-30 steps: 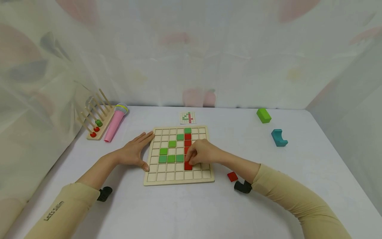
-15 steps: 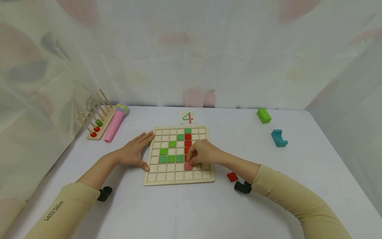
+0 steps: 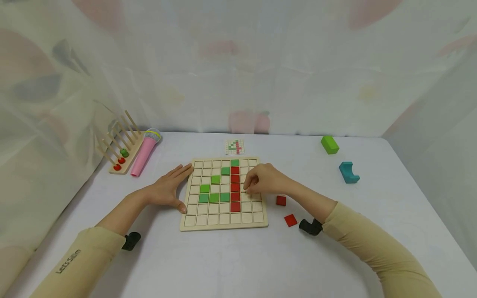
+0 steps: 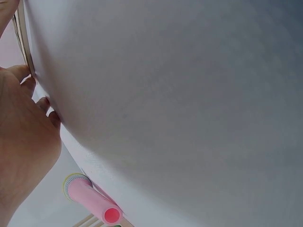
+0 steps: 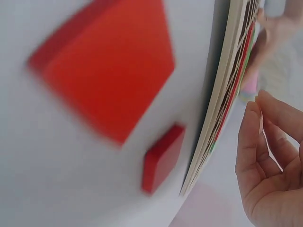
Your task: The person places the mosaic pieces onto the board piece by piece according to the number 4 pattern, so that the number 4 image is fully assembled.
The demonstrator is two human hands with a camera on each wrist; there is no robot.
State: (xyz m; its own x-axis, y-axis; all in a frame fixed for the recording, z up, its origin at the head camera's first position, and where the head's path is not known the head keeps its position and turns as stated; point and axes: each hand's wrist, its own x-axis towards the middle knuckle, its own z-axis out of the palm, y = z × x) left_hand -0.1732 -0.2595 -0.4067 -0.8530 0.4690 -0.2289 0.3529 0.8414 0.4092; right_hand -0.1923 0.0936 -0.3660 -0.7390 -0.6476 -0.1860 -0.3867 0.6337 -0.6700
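A wooden grid board (image 3: 223,227) lies mid-table, holding several green square tiles (image 3: 214,198) and a column of red square tiles (image 3: 235,187). My left hand (image 3: 165,190) is spread at the board's left edge, its fingertips and thumb touching the rim. Over the right part of the board is my right hand (image 3: 265,180), fingers curled. The right wrist view shows its thumb and index fingertips meeting with no tile between them. Two loose red tiles, a nearer one (image 3: 290,220) and a farther one (image 3: 281,200), lie on the table right of the board.
A small pattern card (image 3: 234,147) sits behind the board. At the left are a pink toy microphone (image 3: 143,157) and a pegged wooden stand (image 3: 128,159) with red and green beads. A green block (image 3: 329,144) and a teal curved block (image 3: 348,173) lie at right.
My right hand has let go of the lowest red tile in the column and moved up and right. The farther loose red tile has come into view. My left hand stays put.
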